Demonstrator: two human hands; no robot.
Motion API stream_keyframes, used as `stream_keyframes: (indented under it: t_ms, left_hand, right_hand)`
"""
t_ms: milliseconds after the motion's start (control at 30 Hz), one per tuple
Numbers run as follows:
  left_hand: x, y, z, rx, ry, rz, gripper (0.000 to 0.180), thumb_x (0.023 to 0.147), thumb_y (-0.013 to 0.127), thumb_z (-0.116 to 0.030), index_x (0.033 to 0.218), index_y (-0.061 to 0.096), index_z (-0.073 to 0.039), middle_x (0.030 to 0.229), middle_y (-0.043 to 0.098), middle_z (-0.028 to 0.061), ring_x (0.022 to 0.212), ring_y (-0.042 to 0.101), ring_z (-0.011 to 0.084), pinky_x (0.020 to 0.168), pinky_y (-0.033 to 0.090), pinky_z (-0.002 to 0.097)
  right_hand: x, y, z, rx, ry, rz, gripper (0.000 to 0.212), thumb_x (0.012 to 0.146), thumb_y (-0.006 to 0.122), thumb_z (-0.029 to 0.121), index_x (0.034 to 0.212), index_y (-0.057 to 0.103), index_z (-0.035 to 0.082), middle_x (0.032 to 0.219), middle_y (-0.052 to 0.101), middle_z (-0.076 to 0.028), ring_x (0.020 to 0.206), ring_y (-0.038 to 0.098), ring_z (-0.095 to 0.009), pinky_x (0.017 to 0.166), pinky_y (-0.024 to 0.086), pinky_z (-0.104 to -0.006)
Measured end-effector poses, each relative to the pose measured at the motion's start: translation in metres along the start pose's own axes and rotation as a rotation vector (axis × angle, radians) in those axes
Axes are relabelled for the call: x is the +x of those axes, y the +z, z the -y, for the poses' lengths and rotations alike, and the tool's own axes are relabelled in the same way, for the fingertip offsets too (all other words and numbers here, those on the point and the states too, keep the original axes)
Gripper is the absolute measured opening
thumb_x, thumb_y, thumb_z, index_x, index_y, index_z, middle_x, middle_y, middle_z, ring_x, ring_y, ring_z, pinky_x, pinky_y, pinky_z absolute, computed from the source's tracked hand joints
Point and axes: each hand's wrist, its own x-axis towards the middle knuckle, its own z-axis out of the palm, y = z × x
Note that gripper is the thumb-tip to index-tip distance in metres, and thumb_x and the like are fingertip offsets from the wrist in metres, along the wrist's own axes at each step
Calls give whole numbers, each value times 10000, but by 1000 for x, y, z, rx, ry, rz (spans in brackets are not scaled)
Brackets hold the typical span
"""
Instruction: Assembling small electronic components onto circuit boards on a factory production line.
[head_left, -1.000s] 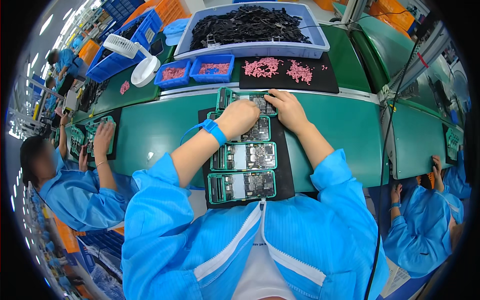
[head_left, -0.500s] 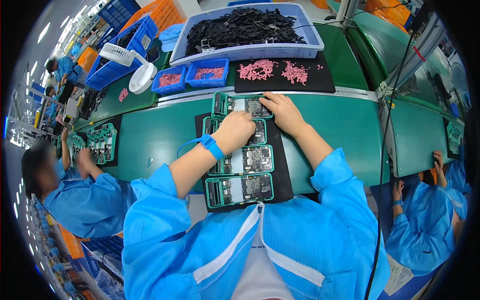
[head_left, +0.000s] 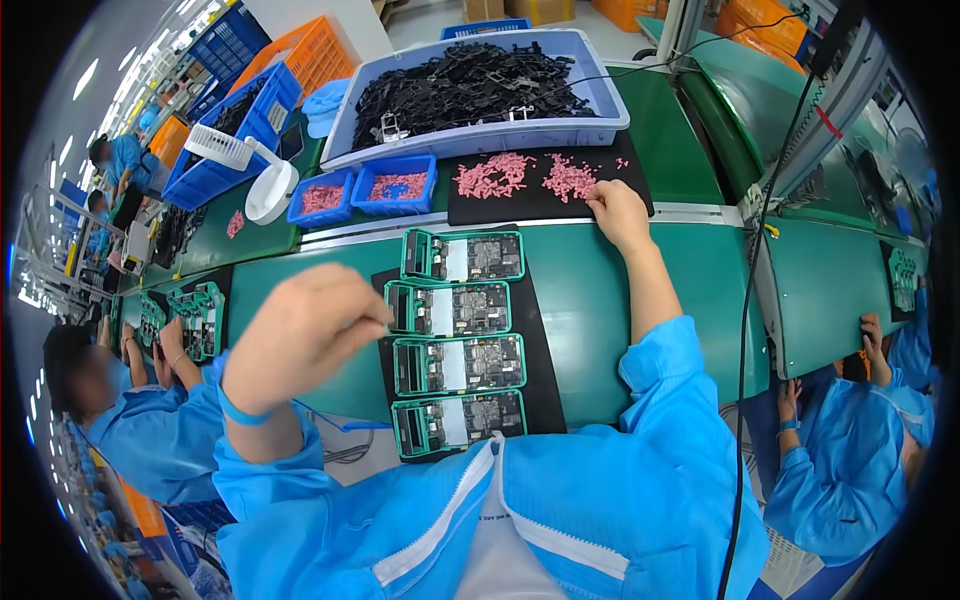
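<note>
Several green-framed phone bodies with exposed circuit boards lie in a column on a black mat (head_left: 548,385): a far one (head_left: 480,256), two middle ones (head_left: 487,308) (head_left: 492,362) and a near one (head_left: 490,420). My left hand (head_left: 315,335), wearing a blue wrist strap, is raised left of them with thumb and fingers pinched; anything between them is too small to make out. At the right edge of a pile of small pink pieces (head_left: 570,180) on a dark mat (head_left: 520,212), my right hand (head_left: 622,212) has its fingertips together; what they pinch is hidden.
Beyond stand two blue bins (head_left: 322,212) (head_left: 397,205) of pink pieces and a large tub (head_left: 480,142) of black parts. A white fan (head_left: 270,192) sits at left. A black cable (head_left: 745,420) hangs at right. Co-workers sit on both sides.
My left hand has left the phone bodies and moved left and nearer, lifted up. My right hand has gone from the far phone body to the pink pile. The whole view has shifted slightly.
</note>
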Motion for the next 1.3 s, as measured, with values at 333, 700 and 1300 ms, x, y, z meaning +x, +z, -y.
stream_keyframes:
  t_ms: [333,700,1300]
  left_hand:
    - [209,146,79,79,110,67,107,754,608,-121,801,659,-38,783,653,148,784,632,328,719,501,408]
    - [259,211,107,248,137,15,112,759,630,-144,747,674,-43,790,653,160,797,623,341,742,497,421]
    - [263,216,106,281,109,32,89,755,615,-125,751,683,-68,828,668,165,803,649,329,736,517,431]
  right_hand:
    - [0,3,1,-164,-154,3,59,761,550,11,817,568,12,870,597,-188,849,598,-361,758,498,-451]
    - [-1,-1,6,-166,-70,7,121,744,534,29,833,606,-10,901,613,-196,873,602,-348,786,503,-426]
    - [0,-2,4,-144,12,-30,106,765,564,76,797,616,-10,859,635,-208,805,632,-369,738,518,-450]
